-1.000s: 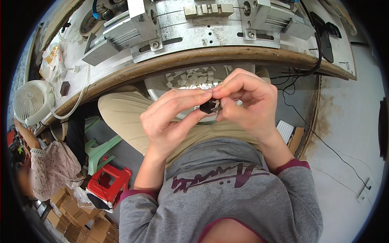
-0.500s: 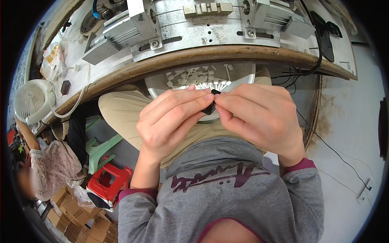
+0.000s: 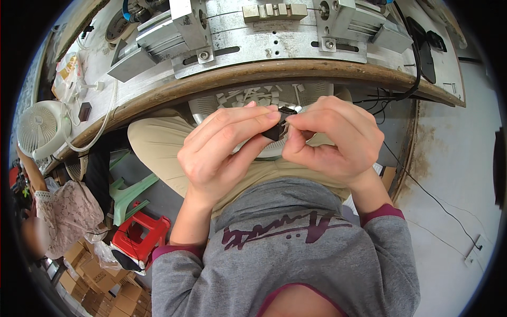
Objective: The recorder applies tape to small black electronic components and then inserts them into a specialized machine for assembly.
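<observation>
Wood-edged tabletop point(image 3: 274, 70) spans far side, metal fixture point(image 3: 243, 45) on it. Cardboard boxes point(image 3: 95, 272) near left. White basket point(image 3: 196, 110) of white pieces under tabletop edge. Red stool point(image 3: 140, 238) left; white fan point(image 3: 37, 127) at tabletop's left end. Small black part point(image 3: 272, 133) mid-scene: left fingers point(image 3: 237, 126) grip it; right fingers point(image 3: 319, 121) at its right side, grip unclear.

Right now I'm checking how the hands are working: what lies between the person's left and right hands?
In the head view, a small black part lies between them, pinched by the left hand; the right hand is beside it, contact unclear.
</observation>
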The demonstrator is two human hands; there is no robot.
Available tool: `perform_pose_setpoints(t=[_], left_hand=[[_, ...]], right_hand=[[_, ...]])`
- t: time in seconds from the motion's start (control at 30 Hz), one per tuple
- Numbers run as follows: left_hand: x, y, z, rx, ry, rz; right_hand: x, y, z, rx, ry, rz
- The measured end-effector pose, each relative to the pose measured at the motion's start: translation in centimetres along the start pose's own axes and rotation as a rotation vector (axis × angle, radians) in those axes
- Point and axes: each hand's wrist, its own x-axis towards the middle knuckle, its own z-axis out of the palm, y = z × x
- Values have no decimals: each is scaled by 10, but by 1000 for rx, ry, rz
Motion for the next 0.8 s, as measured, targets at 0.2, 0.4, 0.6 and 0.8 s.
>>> perform_pose_setpoints(t=[0.2, 0.4, 0.6, 0.8], left_hand=[[-3, 0, 0, -112, 13, -102], [-6, 1, 0, -147, -6, -109], [-6, 1, 0, -178, 4, -130], [-1, -3, -3, -55, 56, -11]], right_hand=[[0, 1, -6, 182, -49, 102], [4, 5, -13, 389, -144, 259], [1, 5, -15, 497, -148, 359], [-2, -3, -13, 552, -81, 499]])
